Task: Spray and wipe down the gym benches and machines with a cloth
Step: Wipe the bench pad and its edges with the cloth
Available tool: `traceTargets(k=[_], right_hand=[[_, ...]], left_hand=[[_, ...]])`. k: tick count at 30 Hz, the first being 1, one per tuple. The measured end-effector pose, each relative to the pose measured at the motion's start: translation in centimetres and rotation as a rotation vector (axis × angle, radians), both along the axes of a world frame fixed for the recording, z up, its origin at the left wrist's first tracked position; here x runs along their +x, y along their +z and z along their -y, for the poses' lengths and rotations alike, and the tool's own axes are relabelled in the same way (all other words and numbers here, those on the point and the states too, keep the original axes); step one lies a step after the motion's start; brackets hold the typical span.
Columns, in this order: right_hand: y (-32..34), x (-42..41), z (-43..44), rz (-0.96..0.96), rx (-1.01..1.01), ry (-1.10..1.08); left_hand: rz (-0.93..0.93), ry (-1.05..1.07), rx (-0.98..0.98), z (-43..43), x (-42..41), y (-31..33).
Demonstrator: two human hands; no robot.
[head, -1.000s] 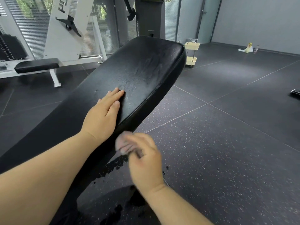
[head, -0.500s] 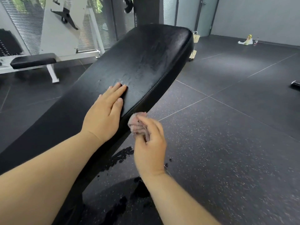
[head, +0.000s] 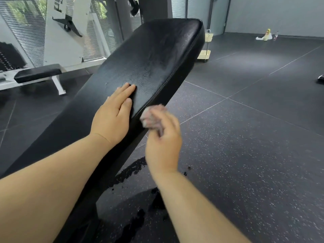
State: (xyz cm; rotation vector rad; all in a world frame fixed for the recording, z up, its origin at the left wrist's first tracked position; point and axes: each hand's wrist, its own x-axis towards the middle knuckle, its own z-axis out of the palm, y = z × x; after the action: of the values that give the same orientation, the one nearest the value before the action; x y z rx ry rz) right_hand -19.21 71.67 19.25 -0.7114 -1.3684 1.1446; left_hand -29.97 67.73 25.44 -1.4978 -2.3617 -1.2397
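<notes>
A long black padded bench (head: 154, 55) slopes up and away from me, its top streaked with damp marks. My left hand (head: 114, 113) lies flat on the pad near its right edge, fingers straight and together. My right hand (head: 163, 139) grips a bunched pinkish-grey cloth (head: 151, 118) against the pad's right side edge, just right of my left hand. The cloth and right hand are blurred. A yellow spray bottle (head: 267, 35) stands far off on the floor by the back wall.
Wet dark splashes (head: 133, 169) mark the speckled rubber floor under the bench. A second flat bench (head: 37, 73) on a white frame stands at left before a white machine (head: 68, 30). A small cream trolley (head: 206, 44) stands behind the pad. A dark object (head: 320, 78) lies at the right edge.
My right hand has carried the cloth up along the pad's right side edge, from below my left hand to beside it. My left hand has stayed flat on the pad.
</notes>
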Motion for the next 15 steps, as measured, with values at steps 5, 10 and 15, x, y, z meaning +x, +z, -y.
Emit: traceTargets(k=[5, 10, 15], right_hand=[[1.2, 3.3, -0.6, 0.056, 0.05, 0.168], [6.1, 3.9, -9.0, -0.22, -0.364, 0.082], [1.9, -0.2, -2.9, -0.088, -0.492, 0.219]], left_hand=[[-0.09, 0.073, -0.007, 1.7, 0.4, -0.4], [-0.092, 0.097, -0.075, 3.1, 0.1, -1.7], [-0.111, 0.112, -0.026, 2.7, 0.1, -2.2]])
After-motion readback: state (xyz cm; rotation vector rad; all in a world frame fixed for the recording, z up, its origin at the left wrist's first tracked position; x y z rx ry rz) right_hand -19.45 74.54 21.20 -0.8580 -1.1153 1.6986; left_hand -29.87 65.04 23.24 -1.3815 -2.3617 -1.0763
